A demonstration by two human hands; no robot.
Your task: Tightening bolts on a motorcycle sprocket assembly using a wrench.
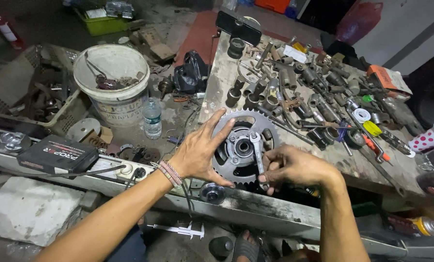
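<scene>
So the big toothed sprocket (242,145) is lying flat at the near edge of the bench (226,82), right in front of the person and square between both hands; left hand (200,154) is spread open, palm down on the sprocket's left rim, fingers fanned toward the top teeth, thumb hooked along the lower edge, not gripping anything, just pinning it; right hand (292,167) is clenched around the lower end of a small combination wrench (256,153); the wrench's long axis runs pretty much straight away from the person, handle end near, head end up on one of the bolts next to the centre hub (242,146); so the wrench handle sits to the right of the hub and the right hand is the nearer one to it, while the left is on the opposite side of the hub; behind the sprocket the bench is a mess of sockets (284,82), extension bars and other loose steel bits; off to the left on the floor there's a white bucket (112,82) with junk in it, a clear water bottle (152,118) just beside it, and a black box (58,154) on the pale frame rail below the left forearm; a spotted paper cup (430,137) sits far right.
</scene>
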